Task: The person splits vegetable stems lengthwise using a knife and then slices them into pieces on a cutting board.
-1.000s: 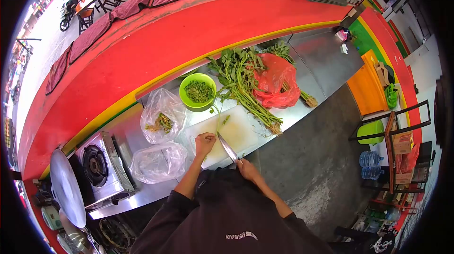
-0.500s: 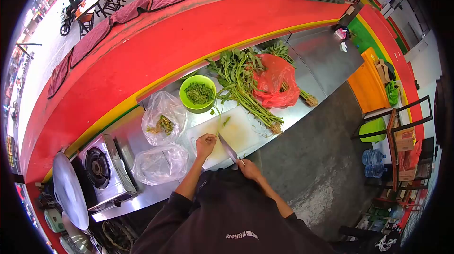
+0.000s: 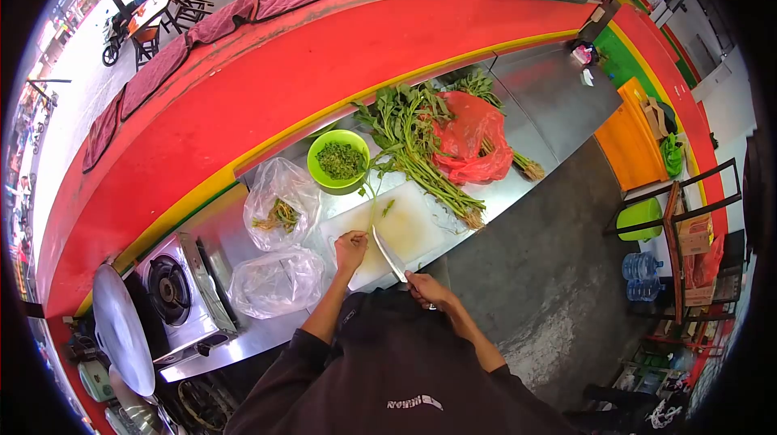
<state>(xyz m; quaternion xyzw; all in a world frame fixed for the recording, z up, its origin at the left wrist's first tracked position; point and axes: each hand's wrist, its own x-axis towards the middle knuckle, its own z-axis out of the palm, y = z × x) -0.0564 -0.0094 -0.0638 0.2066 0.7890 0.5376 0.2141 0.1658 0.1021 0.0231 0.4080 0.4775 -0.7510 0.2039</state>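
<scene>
Green slender stem [image 3: 372, 208], pinched in a person's left hand [image 3: 351, 250], lies over a white rectangular cutting board [image 3: 417, 229]; the right hand [image 3: 427, 290] grips a long steel knife [image 3: 389, 254], its tip beside the stem. Beyond, on the metal table [image 3: 530, 131], a round lime-green bowl [image 3: 340, 185] holds chopped greens [image 3: 340, 161].

Over the white cutting board [image 3: 414, 229], our left hand [image 3: 351, 250] pinches a thin green stem [image 3: 373, 210], and at the board's near edge our right hand [image 3: 426, 288] grips a knife [image 3: 390, 256], its tip near that stem. Just beyond the board we have a green bowl [image 3: 338, 186]; beyond the board's right side lie leafy bundles [image 3: 414, 148] and a red plastic bag [image 3: 473, 134]. Left of it sit two clear bags [image 3: 277, 281] and a gas stove [image 3: 194, 293].
</scene>
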